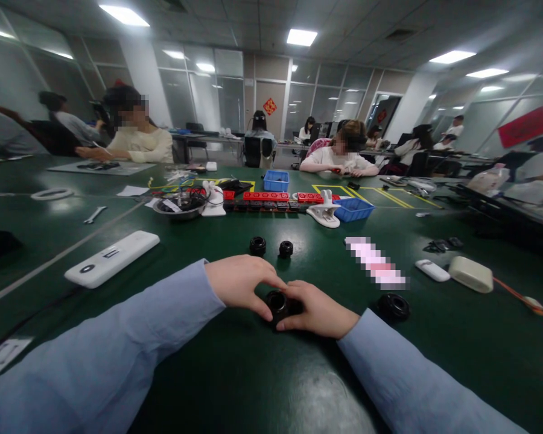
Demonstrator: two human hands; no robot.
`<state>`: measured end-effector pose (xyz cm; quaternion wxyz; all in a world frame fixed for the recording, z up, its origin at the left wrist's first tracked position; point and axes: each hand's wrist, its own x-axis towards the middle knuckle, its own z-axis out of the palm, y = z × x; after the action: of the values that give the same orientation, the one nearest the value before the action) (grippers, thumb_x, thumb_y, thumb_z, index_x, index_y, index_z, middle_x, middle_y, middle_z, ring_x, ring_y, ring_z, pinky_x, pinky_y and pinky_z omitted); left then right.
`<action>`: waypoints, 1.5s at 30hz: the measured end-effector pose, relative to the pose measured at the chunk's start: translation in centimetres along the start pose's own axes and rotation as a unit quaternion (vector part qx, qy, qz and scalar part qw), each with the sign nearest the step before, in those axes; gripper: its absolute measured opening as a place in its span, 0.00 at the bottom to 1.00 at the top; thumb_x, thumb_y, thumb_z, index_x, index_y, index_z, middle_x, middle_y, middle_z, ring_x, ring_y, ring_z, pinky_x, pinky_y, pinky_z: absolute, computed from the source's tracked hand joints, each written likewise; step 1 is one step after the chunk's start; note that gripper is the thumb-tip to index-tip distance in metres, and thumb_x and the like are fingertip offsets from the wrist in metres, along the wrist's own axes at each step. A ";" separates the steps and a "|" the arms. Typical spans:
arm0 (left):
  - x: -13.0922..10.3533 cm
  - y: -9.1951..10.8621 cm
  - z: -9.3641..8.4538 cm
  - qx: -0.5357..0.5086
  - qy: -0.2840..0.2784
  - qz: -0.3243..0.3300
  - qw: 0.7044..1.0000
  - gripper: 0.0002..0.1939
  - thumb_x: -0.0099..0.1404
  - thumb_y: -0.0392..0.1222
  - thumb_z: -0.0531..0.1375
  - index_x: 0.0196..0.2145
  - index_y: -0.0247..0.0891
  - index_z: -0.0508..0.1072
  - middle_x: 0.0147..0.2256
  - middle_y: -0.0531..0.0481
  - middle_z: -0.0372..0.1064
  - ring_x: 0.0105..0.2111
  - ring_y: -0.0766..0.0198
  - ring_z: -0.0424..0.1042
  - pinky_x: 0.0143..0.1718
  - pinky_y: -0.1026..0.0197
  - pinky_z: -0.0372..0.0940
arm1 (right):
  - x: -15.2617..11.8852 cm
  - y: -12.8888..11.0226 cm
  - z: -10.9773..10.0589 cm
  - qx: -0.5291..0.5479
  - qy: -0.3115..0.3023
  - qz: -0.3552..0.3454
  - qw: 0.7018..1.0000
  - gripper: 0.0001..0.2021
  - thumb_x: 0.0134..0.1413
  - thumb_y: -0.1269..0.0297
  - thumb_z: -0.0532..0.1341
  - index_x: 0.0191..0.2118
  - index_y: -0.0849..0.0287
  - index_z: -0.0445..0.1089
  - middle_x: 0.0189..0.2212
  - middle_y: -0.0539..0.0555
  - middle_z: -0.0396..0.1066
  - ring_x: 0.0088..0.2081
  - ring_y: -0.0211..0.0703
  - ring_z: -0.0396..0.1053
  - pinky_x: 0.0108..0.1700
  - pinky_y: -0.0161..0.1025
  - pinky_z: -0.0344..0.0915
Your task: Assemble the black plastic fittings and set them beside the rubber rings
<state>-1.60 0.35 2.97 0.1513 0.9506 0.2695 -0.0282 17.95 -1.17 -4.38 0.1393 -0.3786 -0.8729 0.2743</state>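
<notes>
Leaning in with light-blue sleeves (117, 343) over the green tabletop (235, 386). Beyond, spotting a metal bowl (181, 214) heaped with wires (181, 196), a near blue basket (356, 210), unreadable inside, a far blue basket (276, 182) holding something dark. Clasping a black ring (278, 305) between narrowed left hand (242, 280) and right hand (317, 310); resting or lifted, cannot tell! Likely light, stiff, slick; best pinched by the outer rim.

We can read no lettering: the red-and-gold diamond sign (269, 106) far ahead of our left hand (241, 283) is too small, the red banner (525, 127) far beyond our right hand (315, 310) too blurred, and the white tag (5, 357) left of our left hand unclear.
</notes>
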 end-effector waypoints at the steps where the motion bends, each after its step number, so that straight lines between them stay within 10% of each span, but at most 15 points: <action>1: 0.0 0.1 0.0 -0.007 -0.007 0.010 1.000 0.27 0.53 0.45 0.66 0.50 0.40 0.70 0.44 0.46 0.71 0.44 0.57 0.69 0.44 0.61 0.61 | 0.0 0.0 -0.1 0.001 -0.009 -0.011 1.000 0.18 0.40 0.58 0.69 0.39 0.58 0.73 0.35 0.53 0.68 0.38 0.44 0.65 0.39 0.39 0.60; 12: 0.6 1.2 0.6 0.005 -0.054 0.006 0.998 0.23 0.53 0.41 0.66 0.48 0.44 0.71 0.37 0.51 0.71 0.33 0.63 0.71 0.33 0.66 0.62 | 0.1 0.7 -0.9 -0.009 -0.097 -0.071 0.993 0.20 0.39 0.53 0.69 0.40 0.56 0.74 0.38 0.53 0.69 0.41 0.45 0.63 0.45 0.42 0.57; 45: 0.6 1.9 1.1 0.057 -0.009 -0.069 0.996 0.20 0.51 0.48 0.67 0.42 0.42 0.74 0.35 0.51 0.74 0.34 0.60 0.72 0.29 0.65 0.60 | 0.2 0.2 -0.3 0.000 -0.049 -0.043 0.998 0.22 0.36 0.55 0.70 0.42 0.57 0.72 0.33 0.50 0.71 0.36 0.43 0.65 0.40 0.38 0.56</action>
<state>-0.09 -1.26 2.38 0.0966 0.9367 0.3306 -0.0624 18.03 -0.79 -4.28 0.1080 -0.3269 -0.8940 0.2867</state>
